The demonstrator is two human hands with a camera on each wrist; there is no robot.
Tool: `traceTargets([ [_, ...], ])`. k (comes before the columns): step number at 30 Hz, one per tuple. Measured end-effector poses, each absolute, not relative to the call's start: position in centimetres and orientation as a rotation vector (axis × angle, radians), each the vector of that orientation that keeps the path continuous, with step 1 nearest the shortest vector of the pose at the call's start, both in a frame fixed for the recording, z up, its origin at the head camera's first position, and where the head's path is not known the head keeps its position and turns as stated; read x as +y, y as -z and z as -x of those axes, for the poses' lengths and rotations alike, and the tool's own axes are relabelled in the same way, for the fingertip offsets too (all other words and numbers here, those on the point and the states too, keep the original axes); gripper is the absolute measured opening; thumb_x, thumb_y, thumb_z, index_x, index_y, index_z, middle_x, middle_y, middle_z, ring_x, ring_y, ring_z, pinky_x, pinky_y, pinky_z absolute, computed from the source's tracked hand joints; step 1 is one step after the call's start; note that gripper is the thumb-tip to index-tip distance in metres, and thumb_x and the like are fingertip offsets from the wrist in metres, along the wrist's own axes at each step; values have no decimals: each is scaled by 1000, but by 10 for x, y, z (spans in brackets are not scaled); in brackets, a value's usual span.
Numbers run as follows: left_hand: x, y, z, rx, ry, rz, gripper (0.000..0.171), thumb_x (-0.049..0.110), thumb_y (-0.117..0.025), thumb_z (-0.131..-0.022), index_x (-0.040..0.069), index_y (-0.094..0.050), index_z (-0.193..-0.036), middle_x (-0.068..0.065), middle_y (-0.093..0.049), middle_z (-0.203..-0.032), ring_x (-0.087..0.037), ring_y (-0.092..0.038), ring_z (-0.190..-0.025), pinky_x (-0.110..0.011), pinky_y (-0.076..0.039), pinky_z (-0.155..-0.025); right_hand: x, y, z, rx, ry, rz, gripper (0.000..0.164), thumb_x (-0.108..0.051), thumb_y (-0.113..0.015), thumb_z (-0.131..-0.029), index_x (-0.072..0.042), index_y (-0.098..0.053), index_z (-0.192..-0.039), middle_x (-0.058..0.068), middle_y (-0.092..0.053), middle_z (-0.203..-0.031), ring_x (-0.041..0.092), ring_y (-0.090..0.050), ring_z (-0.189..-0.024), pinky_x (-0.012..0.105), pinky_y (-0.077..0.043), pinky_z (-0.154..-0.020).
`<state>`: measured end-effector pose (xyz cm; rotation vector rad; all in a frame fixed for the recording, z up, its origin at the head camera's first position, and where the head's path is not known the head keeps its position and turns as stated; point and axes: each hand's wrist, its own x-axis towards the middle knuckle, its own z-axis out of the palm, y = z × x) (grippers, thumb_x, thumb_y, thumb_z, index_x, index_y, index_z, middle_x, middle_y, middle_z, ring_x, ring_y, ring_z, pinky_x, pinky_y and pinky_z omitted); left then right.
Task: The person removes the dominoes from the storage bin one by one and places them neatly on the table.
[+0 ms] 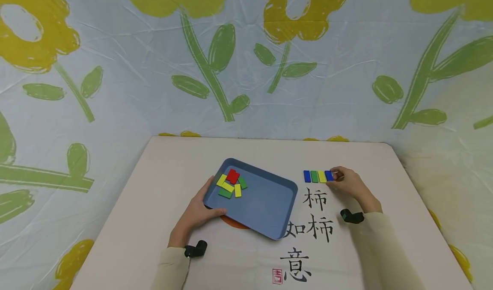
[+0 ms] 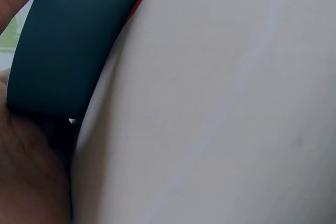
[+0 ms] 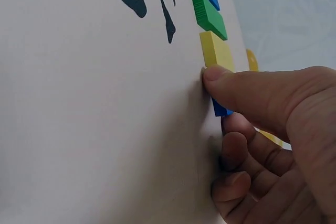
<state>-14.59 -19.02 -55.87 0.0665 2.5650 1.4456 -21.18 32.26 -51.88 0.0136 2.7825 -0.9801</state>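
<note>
My left hand [image 1: 194, 215] grips the left end of a blue-grey rectangular tray [image 1: 265, 200], its thumb along the near rim. In the left wrist view the tray's dark outer wall [image 2: 65, 51] rests against that hand's palm. Red, yellow and green blocks [image 1: 233, 176] lie loosely at the tray's left end. Right of the tray, a blue block [image 1: 307, 176], a green block [image 1: 314, 176] and a yellow block [image 1: 321, 177] stand in a row. At its right end my right hand [image 1: 352, 185] pinches another blue block [image 3: 221, 108], partly hidden behind the thumb.
The pale table [image 1: 185, 153] bears large black written characters [image 1: 316, 198] below the row and a red seal mark [image 1: 277, 276]. An orange printed patch [image 1: 235, 223] shows beneath the tray's near edge. Flower-printed cloth [image 1: 327, 89] hangs behind and beside the table.
</note>
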Motion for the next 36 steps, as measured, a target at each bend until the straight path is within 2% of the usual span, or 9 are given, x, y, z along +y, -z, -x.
traceTargets([
  [8, -191, 559, 146, 2556, -1458, -69, 115, 48, -91, -73, 44, -19, -163, -2, -26, -170, -36, -29, -153, -66, -32, -118, 325, 526, 214, 2804, 955, 9, 57, -21, -76, -94, 10, -54, -137, 19, -61, -107, 36, -61, -101, 45, -52, -85],
  [20, -190, 559, 146, 2556, -1457, -71, 114, 47, -91, -73, 45, -20, -163, -2, -27, -170, -35, -32, -152, -66, -33, -118, 325, 525, 214, 2787, 934, -5, 59, -20, -74, -94, 11, -52, -140, 24, -62, -115, 39, -60, -107, 52, -53, -91],
  [27, -190, 558, 147, 2558, -1457, -69, 115, 47, -91, -74, 43, -20, -163, -2, -27, -170, -36, -31, -153, -67, -32, -118, 319, 512, 213, 2790, 901, -30, 69, -18, -75, -92, 7, -43, -148, 32, -57, -132, 49, -57, -119, 60, -53, -96],
  [36, -190, 557, 146, 2557, -1463, -88, 114, 46, -91, -74, 42, -20, -163, -3, -27, -170, -36, -31, -153, -66, -32, -118, 288, 490, 213, 2868, 989, 180, 68, -14, -73, -95, 8, -40, -150, 35, -57, -131, 50, -63, -113, 56, -58, -87],
])
